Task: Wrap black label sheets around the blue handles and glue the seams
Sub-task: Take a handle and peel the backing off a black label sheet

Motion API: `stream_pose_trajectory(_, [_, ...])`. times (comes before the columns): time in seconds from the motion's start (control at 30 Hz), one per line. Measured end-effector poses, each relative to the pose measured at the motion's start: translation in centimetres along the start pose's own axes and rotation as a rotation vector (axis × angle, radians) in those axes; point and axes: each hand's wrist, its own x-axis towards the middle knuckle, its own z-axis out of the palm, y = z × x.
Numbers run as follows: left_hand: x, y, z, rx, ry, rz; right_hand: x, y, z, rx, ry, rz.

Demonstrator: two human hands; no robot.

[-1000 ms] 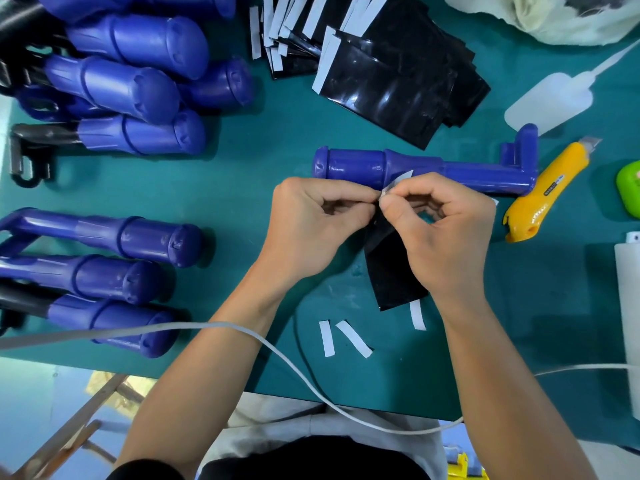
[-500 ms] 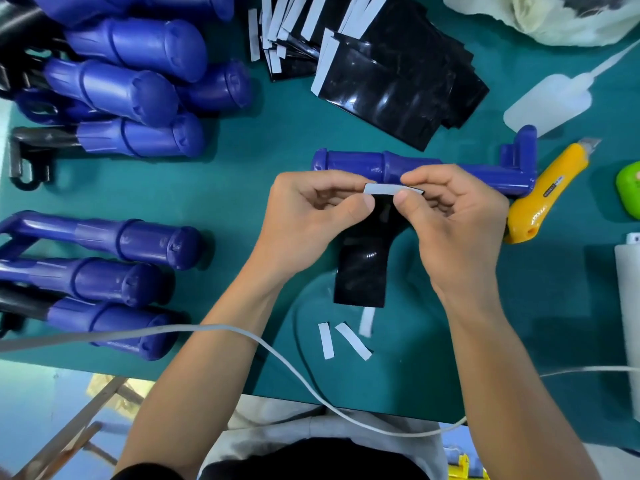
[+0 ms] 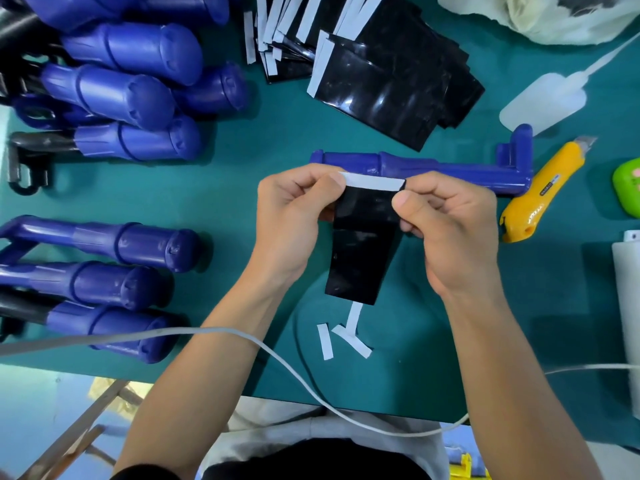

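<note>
The left hand (image 3: 287, 220) and the right hand (image 3: 450, 230) each pinch one upper corner of a black label sheet (image 3: 360, 251), thumb pressed against forefinger. The sheet hangs between them. The blue handle (image 3: 433, 168) lies on the teal table (image 3: 242, 174) at 12 o'clock from the sheet. A yellow knife (image 3: 540, 192) lies at 3 o'clock.

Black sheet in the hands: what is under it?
Under the black sheet: green mat and a white strip poking past its lower edge; the strip's upper end is covered.
</note>
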Motion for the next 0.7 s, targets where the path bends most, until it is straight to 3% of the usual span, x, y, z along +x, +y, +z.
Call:
stream_pose_trajectory(0.17, [0.1,-0.8,-0.4,0.303,0.073,0.114,-0.1,0.1,0.3,-0.056,0.011,-0.064])
stream_pose_trajectory(0.3, [-0.1,-0.8,-0.4,0.371,0.186,0.196,-0.4,0.2,0.6,-0.093,0.02,-0.104])
stream_pose_trajectory(0.4, [-1.3,-0.9,0.1,0.635,0.387,0.665,-0.8,0.3,1.0,-0.193,0.101,-0.174])
stream_pose_trajectory(0.43, [-1.6,-1.3,0.1,0.712,0.407,0.839,-1.0,0.4,1.3,-0.215,0.127,-0.192])
stream_pose_trajectory(0.47, [-1.9,-1.5,0.3,0.742,0.394,0.906,-1.3,0.4,1.5,-0.227,0.142,-0.206])
stream_pose_trajectory(0.5, [-2.3,-1.5,0.6,0.731,0.36,0.873,-1.5,0.4,1.8,-0.235,0.15,-0.221])
stream_pose_trajectory(0.63, [-2.6,-0.5,1.2,0.565,0.217,0.396,-2.2,0.9,2.3,-0.285,0.19,-0.294])
stream_pose_trajectory(0.7, [-2.4,0.0,1.1,0.479,0.157,0.271,-2.3,1.1,2.4,-0.327,0.196,-0.344])
